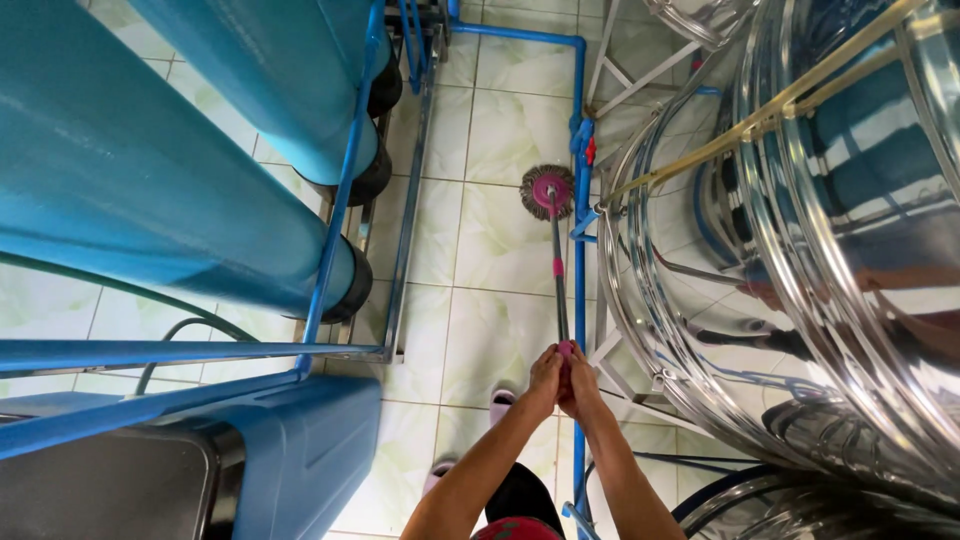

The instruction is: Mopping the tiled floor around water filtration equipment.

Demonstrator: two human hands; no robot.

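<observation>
I look straight down at a tiled floor. My left hand and my right hand are both clasped around the pink top end of a mop handle. The thin metal pole runs away from me to a round mop head, grey-fringed with a pink hub, resting on the pale green tiles next to a blue pipe. My two feet in light slippers show below my arms.
Large blue cylinders in a blue metal frame stand on the left. A shiny ribbed steel tank fills the right. Blue pipes run along the floor beside the tank. A blue bin sits at the lower left.
</observation>
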